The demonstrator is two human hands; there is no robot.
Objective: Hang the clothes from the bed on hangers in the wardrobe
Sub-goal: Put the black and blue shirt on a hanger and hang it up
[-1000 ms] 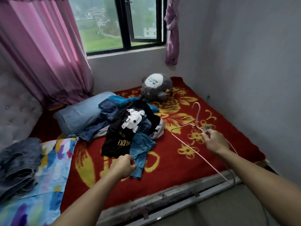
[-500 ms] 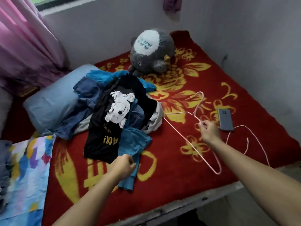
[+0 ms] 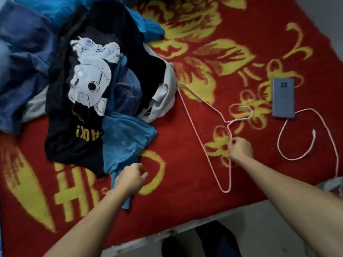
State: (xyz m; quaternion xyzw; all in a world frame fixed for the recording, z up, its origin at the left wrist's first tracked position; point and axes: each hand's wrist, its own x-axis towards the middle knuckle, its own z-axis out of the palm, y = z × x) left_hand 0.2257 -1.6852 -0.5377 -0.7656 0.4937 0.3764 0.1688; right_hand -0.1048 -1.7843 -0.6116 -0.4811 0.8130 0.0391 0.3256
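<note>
A pile of clothes (image 3: pixel 89 76) lies on the red and yellow bed cover (image 3: pixel 185 182). On top is a black T-shirt (image 3: pixel 74 138) with a white robot print. A blue garment (image 3: pixel 126 140) spreads from the pile toward me. My left hand (image 3: pixel 130 179) grips the lower end of that blue garment. A thin pink wire hanger (image 3: pixel 207 138) lies flat on the cover to the right of the pile, hook pointing right. My right hand (image 3: pixel 240 148) pinches one of its arms just below the neck.
A grey-blue phone (image 3: pixel 283 98) lies face down at the right, with a pink-white cable (image 3: pixel 328 140) looping beside it. The bed's front edge (image 3: pixel 185 231) runs across the bottom, with grey floor and my dark shoes below it.
The camera has tilted down and closer to the bed; window, curtain and plush toy are out of view. The hanger has gone from raised to flat on the cover.
</note>
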